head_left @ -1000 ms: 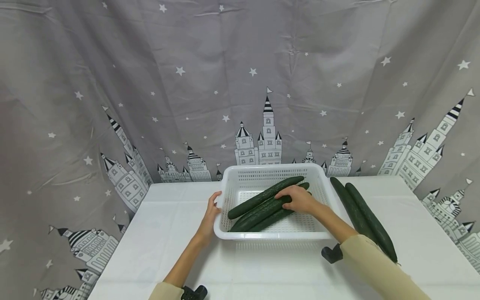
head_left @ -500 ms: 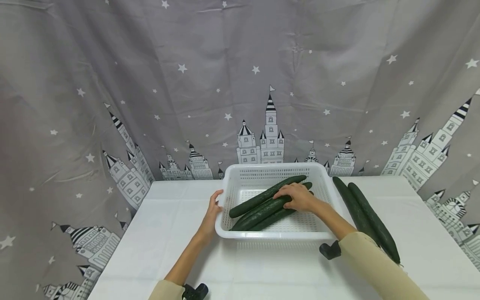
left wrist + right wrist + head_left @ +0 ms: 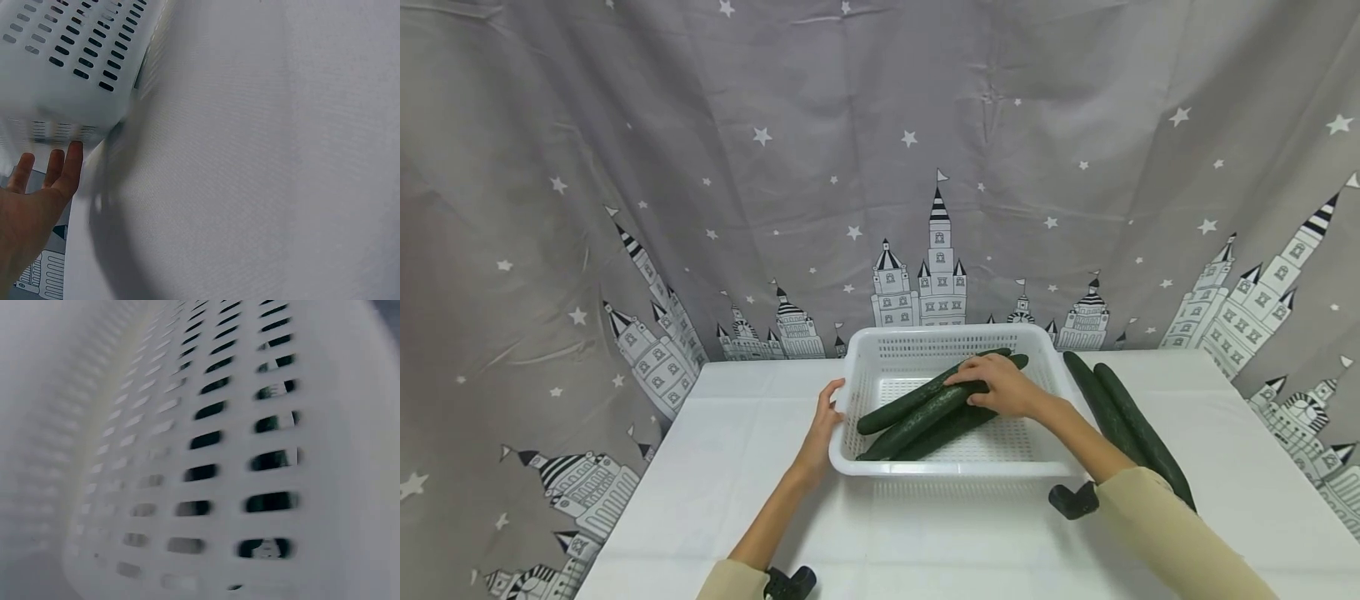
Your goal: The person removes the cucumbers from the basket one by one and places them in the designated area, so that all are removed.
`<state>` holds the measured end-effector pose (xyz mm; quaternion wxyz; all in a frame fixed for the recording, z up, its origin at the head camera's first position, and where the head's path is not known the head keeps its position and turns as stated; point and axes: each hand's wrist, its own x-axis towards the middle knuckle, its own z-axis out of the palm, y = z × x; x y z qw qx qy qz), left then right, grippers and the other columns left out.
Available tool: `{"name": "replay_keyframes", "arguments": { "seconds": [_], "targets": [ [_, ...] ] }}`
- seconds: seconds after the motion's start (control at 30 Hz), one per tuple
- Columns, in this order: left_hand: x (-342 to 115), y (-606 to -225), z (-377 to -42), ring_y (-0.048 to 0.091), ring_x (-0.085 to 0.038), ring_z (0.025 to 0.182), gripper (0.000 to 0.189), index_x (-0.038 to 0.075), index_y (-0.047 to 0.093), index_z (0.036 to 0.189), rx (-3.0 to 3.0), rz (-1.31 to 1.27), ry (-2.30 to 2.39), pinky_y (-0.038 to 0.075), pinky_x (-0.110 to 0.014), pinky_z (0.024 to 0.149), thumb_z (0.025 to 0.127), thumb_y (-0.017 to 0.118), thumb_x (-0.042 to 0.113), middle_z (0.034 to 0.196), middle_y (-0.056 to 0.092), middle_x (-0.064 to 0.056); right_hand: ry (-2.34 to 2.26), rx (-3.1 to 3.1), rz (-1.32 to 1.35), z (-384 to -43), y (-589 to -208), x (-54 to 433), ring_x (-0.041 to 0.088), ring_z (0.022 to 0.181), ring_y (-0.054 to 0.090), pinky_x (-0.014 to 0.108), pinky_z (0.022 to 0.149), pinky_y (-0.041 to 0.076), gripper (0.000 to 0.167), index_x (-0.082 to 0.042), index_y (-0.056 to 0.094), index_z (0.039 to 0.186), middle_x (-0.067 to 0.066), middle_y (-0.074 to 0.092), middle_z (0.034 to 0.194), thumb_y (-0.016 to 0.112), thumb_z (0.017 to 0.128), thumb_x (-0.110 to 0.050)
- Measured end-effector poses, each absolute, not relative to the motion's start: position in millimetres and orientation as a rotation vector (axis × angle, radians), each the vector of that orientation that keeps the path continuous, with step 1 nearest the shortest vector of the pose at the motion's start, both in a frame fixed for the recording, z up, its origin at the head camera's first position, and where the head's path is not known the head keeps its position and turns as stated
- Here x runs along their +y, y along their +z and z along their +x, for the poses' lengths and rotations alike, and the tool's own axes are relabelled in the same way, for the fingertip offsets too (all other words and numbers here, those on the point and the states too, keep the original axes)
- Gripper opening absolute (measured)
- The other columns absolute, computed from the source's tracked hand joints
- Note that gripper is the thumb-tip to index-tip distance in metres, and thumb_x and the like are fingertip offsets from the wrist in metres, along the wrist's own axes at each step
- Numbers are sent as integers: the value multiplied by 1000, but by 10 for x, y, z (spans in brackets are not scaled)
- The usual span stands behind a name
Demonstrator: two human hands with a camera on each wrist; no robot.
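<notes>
Three long dark green cucumbers lie slantwise in a white perforated plastic basket (image 3: 955,469). Gripped around its upper half by my right hand (image 3: 1003,385) is the middle cucumber (image 3: 917,423). Beside it rest the back cucumber (image 3: 891,412), partly covered by the hand, and the front cucumber (image 3: 943,435), partly under the held one. At the basket's left side, my left hand (image 3: 823,425) has its fingertips against the outer wall, with fingers fairly straight in the left wrist view. The right wrist view shows the slotted basket wall (image 3: 231,444), hiding that hand.
Two more cucumbers (image 3: 1142,425) lie side by side on the white tabletop (image 3: 737,433), right of the basket and partly behind the right sleeve (image 3: 1172,525). A grey curtain (image 3: 820,167) printed with castles and stars hangs behind the table.
My right hand has shifted slightly up and the middle cucumber has moved with it, towards the back cucumber. My left hand stays at the basket's side.
</notes>
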<state>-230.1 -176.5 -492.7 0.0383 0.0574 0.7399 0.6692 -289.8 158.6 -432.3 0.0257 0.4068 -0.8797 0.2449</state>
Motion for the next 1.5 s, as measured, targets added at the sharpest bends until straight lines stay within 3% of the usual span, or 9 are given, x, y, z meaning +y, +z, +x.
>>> {"name": "replay_keyframes", "arguments": {
  "seconds": [0.2, 0.47, 0.7, 1.0, 1.17, 1.27, 1.5],
  "targets": [
    [-1756, -4906, -2300, 37, -35, 128, 64, 21, 19, 155, 2260, 163, 2059, 30, -46, 102, 93, 33, 17, 148, 32, -19, 874, -2622, 1275, -2822, -4122, 1594, 38, 115, 56, 59, 96, 38, 42, -6, 68, 125, 15, 64, 122, 72, 85, 1],
    [-1766, -4924, -2307, 40, -36, 127, 60, 19, 17, 155, 2250, 211, 2071, 35, -45, 100, 96, 31, 18, 145, 35, -21, 897, -2627, 1182, -2710, -3894, 1650, 36, 112, 52, 59, 92, 37, 44, -10, 65, 131, 12, 60, 123, 70, 88, -1],
    [-1762, -4935, -2324, 29, -35, 136, 62, 17, 18, 154, 2278, 197, 2063, 25, -52, 106, 94, 31, 15, 153, 26, -18, 1009, -2637, 1126, -2631, -3762, 1792, 30, 102, 50, 48, 81, 39, 45, -5, 59, 137, 16, 55, 121, 64, 93, 0],
    [-1759, -4920, -2333, 36, -36, 130, 62, 20, 18, 155, 2267, 183, 2052, 32, -49, 102, 94, 32, 16, 149, 30, -19, 1153, -2623, 973, -2485, -3685, 2118, 38, 117, 50, 60, 94, 39, 43, -3, 55, 137, 20, 55, 130, 62, 95, 1],
    [-1756, -4900, -2319, 33, -37, 132, 63, 19, 18, 155, 2266, 184, 2056, 31, -50, 103, 94, 32, 17, 150, 28, -19, 1181, -2674, 891, -2354, -3607, 2310, 39, 118, 51, 57, 90, 41, 44, 1, 51, 139, 23, 52, 139, 60, 96, -1],
    [-1758, -4899, -2313, 34, -36, 132, 63, 19, 18, 155, 2269, 176, 2059, 31, -48, 102, 94, 33, 16, 150, 29, -19, 1169, -2716, 816, -2294, -3592, 2427, 41, 117, 52, 55, 85, 43, 46, 2, 48, 141, 25, 50, 139, 60, 97, -4],
    [-1755, -4915, -2298, 36, -36, 130, 63, 19, 18, 155, 2264, 179, 2061, 33, -45, 101, 94, 33, 16, 149, 30, -19, 1120, -2774, 602, -2125, -3651, 2698, 36, 95, 59, 41, 66, 49, 43, -3, 49, 137, 28, 55, 129, 62, 96, -7]
  ]
}}
